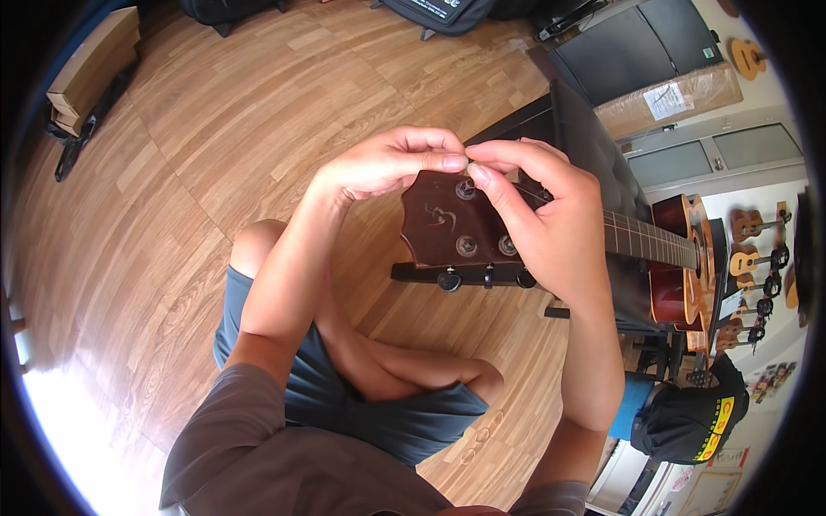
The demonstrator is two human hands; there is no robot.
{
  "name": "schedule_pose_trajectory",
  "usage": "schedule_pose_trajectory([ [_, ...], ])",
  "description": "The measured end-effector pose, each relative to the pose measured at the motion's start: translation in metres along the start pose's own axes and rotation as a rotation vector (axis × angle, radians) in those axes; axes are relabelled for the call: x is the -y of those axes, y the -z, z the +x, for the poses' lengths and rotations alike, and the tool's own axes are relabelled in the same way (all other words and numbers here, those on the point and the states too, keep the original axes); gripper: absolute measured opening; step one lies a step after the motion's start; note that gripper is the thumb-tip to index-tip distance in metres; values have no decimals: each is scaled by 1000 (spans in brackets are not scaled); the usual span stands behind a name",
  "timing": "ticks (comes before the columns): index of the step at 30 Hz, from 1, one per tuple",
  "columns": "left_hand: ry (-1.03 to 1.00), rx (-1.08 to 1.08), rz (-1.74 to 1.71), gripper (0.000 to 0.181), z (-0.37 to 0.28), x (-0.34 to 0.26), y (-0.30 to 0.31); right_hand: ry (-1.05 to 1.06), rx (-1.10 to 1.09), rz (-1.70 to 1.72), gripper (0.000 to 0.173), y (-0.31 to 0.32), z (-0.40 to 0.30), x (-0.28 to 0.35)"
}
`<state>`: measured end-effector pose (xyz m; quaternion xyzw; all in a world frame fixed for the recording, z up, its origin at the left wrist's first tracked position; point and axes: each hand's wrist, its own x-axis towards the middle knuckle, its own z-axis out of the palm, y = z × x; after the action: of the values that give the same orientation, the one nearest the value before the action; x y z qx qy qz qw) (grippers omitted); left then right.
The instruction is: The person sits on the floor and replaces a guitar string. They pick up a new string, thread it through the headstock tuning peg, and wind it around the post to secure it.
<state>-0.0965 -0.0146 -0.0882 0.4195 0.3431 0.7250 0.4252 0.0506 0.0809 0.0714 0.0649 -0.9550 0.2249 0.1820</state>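
An acoustic guitar's dark brown headstock (pixel 445 219) points towards the left, its tuning pegs (pixel 450 280) showing along the lower edge. The fretted neck (pixel 652 240) runs right to the guitar's wooden body (pixel 685 290). Above the headstock's upper edge, my left hand (pixel 400 161) has its thumb and forefinger pinched together. My right hand (pixel 542 200) meets it there, thumb and fingertips close together, and covers part of the headstock and neck. Between the fingertips is a small dark thing, too small to name; which hand grips it is unclear.
A black padded bench (pixel 581 155) stands under and behind the neck. Coils, perhaps of string, lie on the wooden floor (pixel 481 435). A person in a black shirt (pixel 690 413) is at the lower right. Ukuleles (pixel 745 263) hang on the right wall. A cardboard box (pixel 97 71) lies at the far left.
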Motion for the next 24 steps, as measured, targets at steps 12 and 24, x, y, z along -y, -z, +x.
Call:
schedule_pose_trajectory([
  [12,-88,137,-86,22,-5,-7,8,-27,-42,9,11,-3,-1,0],
  [24,-67,34,42,25,-7,-10,0,-149,42,81,14,9,1,8],
])
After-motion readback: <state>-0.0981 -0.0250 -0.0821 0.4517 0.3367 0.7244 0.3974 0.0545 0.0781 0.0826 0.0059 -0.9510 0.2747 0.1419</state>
